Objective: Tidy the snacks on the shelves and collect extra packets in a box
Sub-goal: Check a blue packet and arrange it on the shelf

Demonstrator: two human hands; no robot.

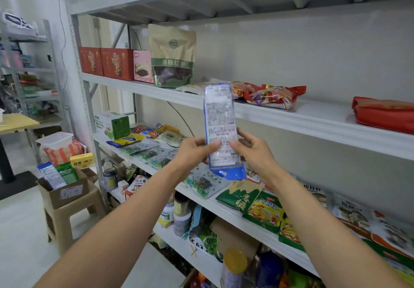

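Observation:
I hold a tall blue and white snack packet [220, 117] upright in front of the white shelves [291, 117], its printed back facing me. My left hand [192, 151] grips its lower left edge and my right hand [253, 148] grips its lower right edge. On the upper shelf stand two red boxes [107, 63], a pink packet [142, 65] and a brown and green pouch [172, 56]; red snack bags [275, 96] lie flat further right. An open cardboard box [65, 190] with a few packets in it sits on a beige stool [67, 218] at lower left.
The middle shelf [224, 207] is covered with several loose green, yellow and white packets. Jars, bottles and bags crowd the lower shelves. A red bag [385, 113] lies far right on the upper shelf. A second rack [29, 63] and a yellow table [15, 123] stand at left.

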